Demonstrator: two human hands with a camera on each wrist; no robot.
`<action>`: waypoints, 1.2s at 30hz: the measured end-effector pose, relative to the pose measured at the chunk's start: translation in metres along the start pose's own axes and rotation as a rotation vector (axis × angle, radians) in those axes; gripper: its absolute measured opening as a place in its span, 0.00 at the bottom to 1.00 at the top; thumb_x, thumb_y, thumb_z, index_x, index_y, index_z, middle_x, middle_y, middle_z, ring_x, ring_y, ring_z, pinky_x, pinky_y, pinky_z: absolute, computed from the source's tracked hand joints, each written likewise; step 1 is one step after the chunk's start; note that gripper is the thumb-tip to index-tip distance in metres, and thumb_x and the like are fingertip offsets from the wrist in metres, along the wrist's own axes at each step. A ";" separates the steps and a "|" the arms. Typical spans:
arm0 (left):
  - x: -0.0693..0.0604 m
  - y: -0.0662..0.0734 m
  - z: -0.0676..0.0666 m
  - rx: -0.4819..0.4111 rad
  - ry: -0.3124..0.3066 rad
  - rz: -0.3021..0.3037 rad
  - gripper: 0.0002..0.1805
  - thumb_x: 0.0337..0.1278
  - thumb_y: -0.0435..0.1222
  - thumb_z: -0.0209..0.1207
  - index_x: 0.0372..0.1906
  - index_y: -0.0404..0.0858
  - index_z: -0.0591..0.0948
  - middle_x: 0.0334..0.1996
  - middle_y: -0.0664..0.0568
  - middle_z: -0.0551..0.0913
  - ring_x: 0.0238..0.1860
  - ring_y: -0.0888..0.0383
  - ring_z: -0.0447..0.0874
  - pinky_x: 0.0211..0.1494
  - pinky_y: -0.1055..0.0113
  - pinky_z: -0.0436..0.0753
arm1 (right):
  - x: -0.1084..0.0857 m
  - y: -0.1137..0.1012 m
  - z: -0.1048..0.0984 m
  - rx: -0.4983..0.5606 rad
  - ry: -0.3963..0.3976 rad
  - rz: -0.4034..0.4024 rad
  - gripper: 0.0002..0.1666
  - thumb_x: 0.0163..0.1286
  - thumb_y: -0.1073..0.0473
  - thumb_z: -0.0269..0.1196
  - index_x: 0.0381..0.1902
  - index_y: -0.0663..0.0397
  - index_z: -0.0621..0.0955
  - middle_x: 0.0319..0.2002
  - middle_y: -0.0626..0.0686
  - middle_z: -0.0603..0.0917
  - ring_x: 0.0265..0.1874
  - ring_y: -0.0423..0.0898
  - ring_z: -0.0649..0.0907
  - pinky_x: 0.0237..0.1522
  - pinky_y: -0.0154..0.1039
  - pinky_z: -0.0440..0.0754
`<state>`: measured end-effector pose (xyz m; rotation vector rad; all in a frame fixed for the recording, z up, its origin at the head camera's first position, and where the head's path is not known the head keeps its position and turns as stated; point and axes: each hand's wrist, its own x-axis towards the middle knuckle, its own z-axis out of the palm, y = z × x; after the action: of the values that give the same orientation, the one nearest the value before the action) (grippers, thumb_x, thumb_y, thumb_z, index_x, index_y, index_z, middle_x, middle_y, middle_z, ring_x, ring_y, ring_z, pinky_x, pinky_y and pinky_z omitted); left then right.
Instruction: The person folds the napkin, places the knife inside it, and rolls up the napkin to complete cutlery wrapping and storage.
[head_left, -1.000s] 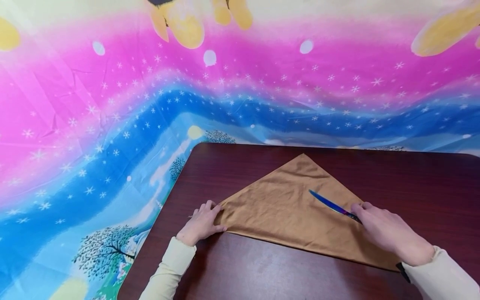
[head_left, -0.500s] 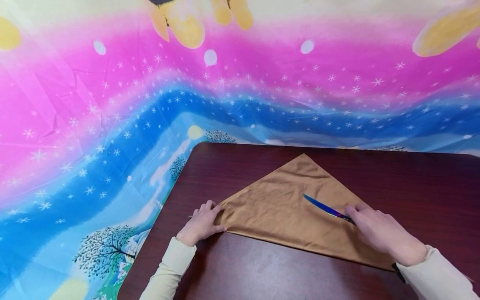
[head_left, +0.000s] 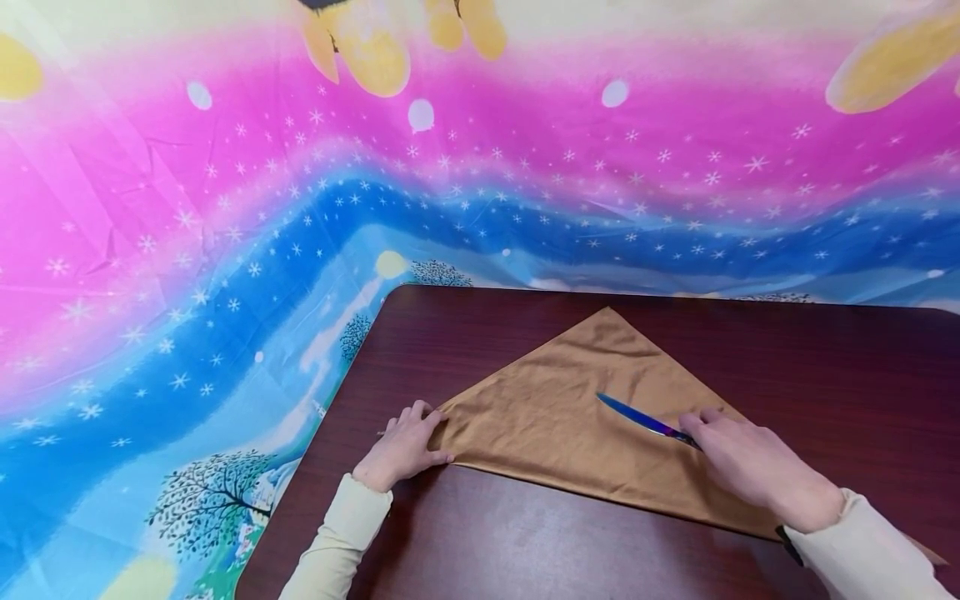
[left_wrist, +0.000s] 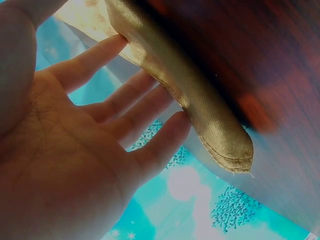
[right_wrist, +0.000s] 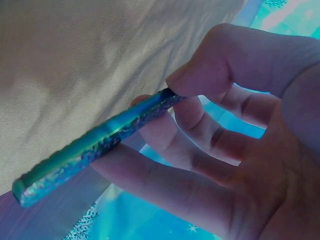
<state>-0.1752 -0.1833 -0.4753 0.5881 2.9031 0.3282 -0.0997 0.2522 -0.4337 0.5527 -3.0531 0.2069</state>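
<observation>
A tan cloth napkin, folded into a triangle, lies on the table with one point toward the far edge. At its left corner my left hand rests with fingers spread. The left wrist view has this hand with nearly straight fingers touching the rolled edge of the napkin. My right hand holds a blue, iridescent table knife above the right half of the napkin, blade pointing left. Up close, the right hand pinches the patterned handle of the knife between thumb and fingers.
The dark red-brown wooden table has a rounded far left corner. Behind and left of it hangs a backdrop cloth in pink and blue with snowflakes and trees. A tan tip shows by the right sleeve.
My right hand has shifted slightly left with the knife, and the blade tip has come a little nearer the front. The left hand and the napkin look still.
</observation>
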 end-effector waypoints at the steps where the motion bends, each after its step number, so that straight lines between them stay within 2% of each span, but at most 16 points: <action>1: 0.000 0.000 0.000 0.001 -0.001 -0.001 0.33 0.49 0.50 0.70 0.59 0.39 0.77 0.50 0.44 0.73 0.52 0.46 0.73 0.50 0.48 0.72 | 0.000 0.000 0.000 -0.004 0.003 -0.006 0.13 0.55 0.68 0.66 0.35 0.49 0.76 0.28 0.47 0.76 0.25 0.44 0.76 0.19 0.40 0.70; 10: 0.000 0.000 0.000 0.004 -0.010 -0.004 0.33 0.49 0.50 0.69 0.60 0.39 0.76 0.51 0.44 0.73 0.52 0.46 0.72 0.49 0.48 0.72 | 0.003 -0.003 0.002 -0.072 0.072 -0.110 0.13 0.54 0.69 0.66 0.31 0.48 0.74 0.25 0.46 0.72 0.20 0.40 0.71 0.24 0.35 0.69; 14: 0.000 0.000 0.000 0.006 -0.008 -0.002 0.33 0.49 0.50 0.69 0.60 0.39 0.76 0.51 0.44 0.73 0.51 0.46 0.73 0.49 0.48 0.72 | 0.005 -0.006 0.001 -0.070 0.075 -0.115 0.12 0.55 0.69 0.65 0.31 0.48 0.75 0.25 0.46 0.73 0.19 0.40 0.71 0.23 0.36 0.68; 22: 0.000 0.000 -0.001 0.003 -0.010 -0.007 0.34 0.49 0.50 0.69 0.60 0.40 0.76 0.52 0.43 0.73 0.52 0.45 0.73 0.49 0.48 0.72 | 0.008 -0.014 0.000 -0.068 0.046 -0.076 0.12 0.58 0.67 0.65 0.29 0.46 0.74 0.24 0.45 0.71 0.17 0.41 0.68 0.19 0.36 0.64; 28: 0.000 0.000 -0.001 -0.002 -0.012 -0.006 0.33 0.49 0.50 0.69 0.60 0.40 0.76 0.52 0.44 0.73 0.52 0.46 0.72 0.49 0.48 0.72 | 0.010 -0.019 0.001 -0.063 -0.007 -0.076 0.12 0.60 0.68 0.64 0.32 0.45 0.75 0.25 0.44 0.70 0.17 0.39 0.65 0.18 0.35 0.62; 36: -0.001 -0.001 -0.001 -0.004 -0.013 0.000 0.33 0.49 0.50 0.69 0.60 0.40 0.76 0.52 0.44 0.73 0.52 0.45 0.72 0.49 0.48 0.72 | 0.013 -0.023 0.002 -0.110 0.046 -0.124 0.12 0.59 0.67 0.66 0.31 0.44 0.76 0.24 0.43 0.71 0.19 0.39 0.67 0.17 0.35 0.64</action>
<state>-0.1752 -0.1848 -0.4749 0.5873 2.8894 0.3286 -0.1034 0.2260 -0.4324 0.7159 -2.9506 0.0470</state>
